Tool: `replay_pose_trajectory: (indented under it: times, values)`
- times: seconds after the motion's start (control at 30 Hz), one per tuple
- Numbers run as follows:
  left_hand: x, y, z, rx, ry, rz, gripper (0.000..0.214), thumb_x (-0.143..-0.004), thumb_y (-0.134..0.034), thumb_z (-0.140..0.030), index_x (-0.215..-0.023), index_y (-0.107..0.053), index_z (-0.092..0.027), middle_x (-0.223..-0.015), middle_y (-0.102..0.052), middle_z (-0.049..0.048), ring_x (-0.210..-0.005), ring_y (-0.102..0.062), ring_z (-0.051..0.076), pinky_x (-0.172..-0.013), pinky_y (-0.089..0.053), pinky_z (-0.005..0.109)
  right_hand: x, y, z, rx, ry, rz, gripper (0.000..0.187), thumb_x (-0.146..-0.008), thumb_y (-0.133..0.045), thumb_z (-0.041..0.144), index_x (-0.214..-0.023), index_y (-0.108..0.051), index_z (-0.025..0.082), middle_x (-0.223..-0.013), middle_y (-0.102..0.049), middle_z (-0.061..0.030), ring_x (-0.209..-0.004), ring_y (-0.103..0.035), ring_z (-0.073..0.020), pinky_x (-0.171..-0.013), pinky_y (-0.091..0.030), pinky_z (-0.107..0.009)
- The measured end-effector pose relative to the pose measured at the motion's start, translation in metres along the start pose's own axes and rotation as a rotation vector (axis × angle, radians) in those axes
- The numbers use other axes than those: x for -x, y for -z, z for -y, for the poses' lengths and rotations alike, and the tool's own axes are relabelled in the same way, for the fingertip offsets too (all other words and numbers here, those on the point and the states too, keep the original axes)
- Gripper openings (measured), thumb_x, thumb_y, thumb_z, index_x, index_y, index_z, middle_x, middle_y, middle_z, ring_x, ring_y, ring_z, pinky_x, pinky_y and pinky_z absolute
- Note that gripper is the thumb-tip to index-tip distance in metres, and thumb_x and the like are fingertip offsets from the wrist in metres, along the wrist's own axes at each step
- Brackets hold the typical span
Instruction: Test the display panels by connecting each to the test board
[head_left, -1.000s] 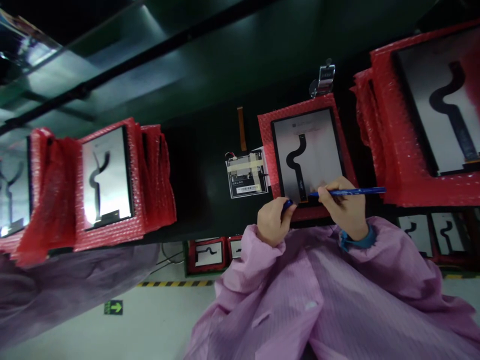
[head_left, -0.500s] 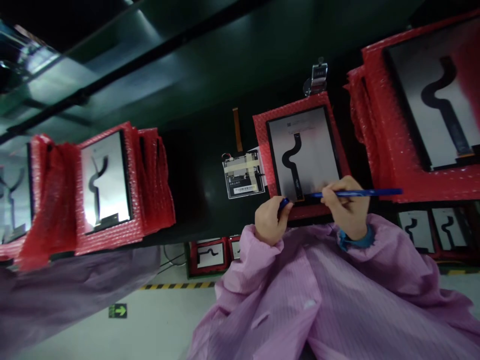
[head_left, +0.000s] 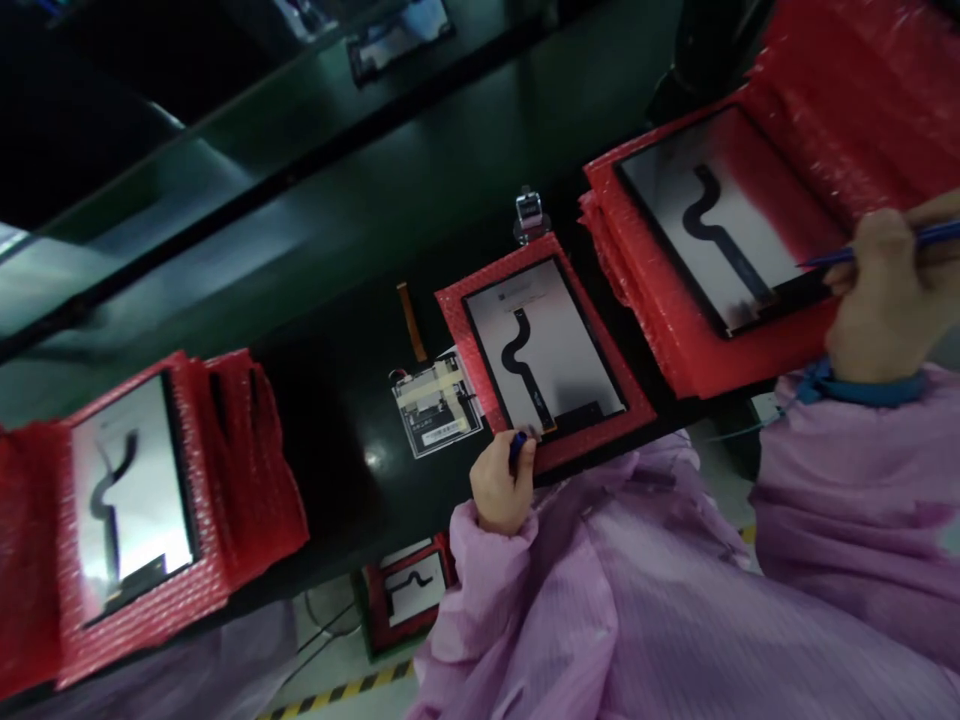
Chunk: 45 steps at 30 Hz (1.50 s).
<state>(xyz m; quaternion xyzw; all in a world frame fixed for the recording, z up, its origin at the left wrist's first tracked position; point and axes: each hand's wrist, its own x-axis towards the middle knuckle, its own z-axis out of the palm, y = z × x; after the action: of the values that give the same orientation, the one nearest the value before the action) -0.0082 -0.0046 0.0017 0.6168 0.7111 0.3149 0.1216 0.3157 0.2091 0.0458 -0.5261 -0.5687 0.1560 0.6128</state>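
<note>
My left hand is closed round a small dark blue piece that looks like a pen cap, at the lower left corner of the middle display panel. That panel lies grey back up on red bubble wrap, with a black S-shaped flex cable on it. Over to the right, my right hand grips a slim blue pen, its tip pointing left above the lower right part of another panel. Whether the tip touches the panel, I cannot tell.
Left of the middle panel lies a taped circuit board with an orange ribbon cable. A panel on red bubble wrap sits at far left. Behind stands a small metal clamp-like piece. Below the bench, a tray holds a panel.
My right hand has moved right with the pen, from the middle panel's lower edge to the right-hand panel. My left hand keeps its place by the middle panel; the view has swung right.
</note>
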Motion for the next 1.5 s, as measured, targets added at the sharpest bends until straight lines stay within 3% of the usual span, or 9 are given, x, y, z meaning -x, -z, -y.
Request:
replay_pose_trajectory:
  times: [0.13,0.5,0.67,0.8,0.87,1.0,1.13,1.4,1.5]
  values:
    - [-0.001,0.0,-0.002,0.002,0.0,-0.021,0.034,-0.103,-0.045,-0.045,-0.089,-0.063,-0.019,-0.077,-0.075,0.0045,-0.066,-0.071,0.016,-0.063,-0.051,0.025,-0.01,-0.006,-0.012,0.2,0.056,-0.066,0.037,-0.077,-0.068,0.0,-0.062,-0.042,0.022,-0.057,-0.038,0.0083,-0.046,-0.041,-0.0035,-0.049,-0.032,-0.024]
    - [0.0,-0.002,0.0,-0.01,0.009,-0.023,0.033,-0.102,-0.046,-0.043,-0.09,-0.065,-0.018,-0.079,-0.076,0.0046,-0.068,-0.072,0.016,-0.065,-0.053,0.025,-0.01,-0.008,-0.001,0.425,0.018,0.038,0.041,-0.076,-0.07,0.004,-0.058,-0.038,0.023,-0.058,-0.041,0.0068,-0.058,-0.039,-0.0056,-0.061,-0.03,-0.028]
    - [0.005,-0.001,-0.001,0.05,0.032,-0.1,0.029,-0.101,-0.05,-0.041,-0.091,-0.065,-0.018,-0.08,-0.075,0.0043,-0.07,-0.071,0.016,-0.068,-0.054,0.025,-0.005,-0.006,-0.006,0.306,0.089,-0.063,0.038,-0.073,-0.068,0.0,-0.059,-0.04,0.023,-0.06,-0.041,0.0048,-0.057,-0.042,-0.0071,-0.06,-0.032,-0.028]
    - [0.018,0.006,-0.009,0.188,0.049,-0.123,0.029,-0.101,-0.048,-0.039,-0.099,-0.068,-0.019,-0.086,-0.075,0.0055,-0.074,-0.072,0.017,-0.072,-0.056,0.027,0.016,0.002,0.024,-0.203,0.091,-0.225,0.018,-0.084,-0.062,0.012,-0.074,-0.051,0.022,-0.058,-0.044,0.0053,-0.042,-0.039,-0.0063,-0.046,-0.029,-0.025]
    - [0.023,0.007,-0.018,0.301,0.063,-0.012,0.033,-0.103,-0.045,-0.041,-0.108,-0.068,-0.019,-0.088,-0.075,0.006,-0.072,-0.071,0.017,-0.069,-0.057,0.027,0.037,0.005,0.051,-0.46,0.079,-0.082,0.011,-0.086,-0.064,0.02,-0.08,-0.056,0.022,-0.056,-0.05,0.0041,-0.042,-0.043,-0.0086,-0.043,-0.032,-0.025]
    - [0.021,0.001,-0.043,0.503,-0.003,0.205,0.036,-0.103,-0.046,-0.046,-0.118,-0.067,-0.021,-0.095,-0.077,0.0072,-0.079,-0.074,0.019,-0.072,-0.059,0.029,0.089,-0.004,0.096,-0.739,-0.417,0.555,0.025,-0.092,-0.063,0.04,-0.078,-0.063,0.02,-0.066,-0.056,-0.0005,-0.053,-0.053,-0.0114,-0.045,-0.039,-0.025]
    - [0.009,-0.005,-0.063,0.618,-0.147,0.264,0.032,-0.103,-0.047,-0.044,-0.119,-0.065,-0.022,-0.103,-0.079,0.0066,-0.092,-0.075,0.019,-0.08,-0.059,0.028,0.124,-0.025,0.109,-0.805,-0.727,0.767,0.037,-0.092,-0.061,0.049,-0.07,-0.053,0.019,-0.063,-0.047,0.0026,-0.052,-0.042,-0.0083,-0.045,-0.033,-0.022]
    - [0.008,-0.002,-0.06,0.646,-0.109,0.263,0.038,-0.103,-0.045,-0.049,-0.119,-0.064,-0.02,-0.098,-0.078,0.0076,-0.085,-0.075,0.02,-0.075,-0.061,0.031,0.128,-0.042,0.116,-0.634,-0.579,0.927,0.04,-0.094,-0.058,0.047,-0.068,-0.047,0.019,-0.061,-0.038,0.0056,-0.05,-0.033,-0.006,-0.046,-0.03,-0.02]
    - [0.011,-0.004,-0.058,0.702,-0.094,0.272,0.035,-0.104,-0.046,-0.045,-0.127,-0.058,-0.021,-0.112,-0.076,0.0102,-0.101,-0.074,0.023,-0.087,-0.061,0.035,0.133,-0.045,0.121,-0.511,-0.385,0.941,0.033,-0.099,-0.052,0.044,-0.078,-0.059,0.019,-0.071,-0.053,0.0009,-0.064,-0.052,-0.0099,-0.059,-0.046,-0.022]
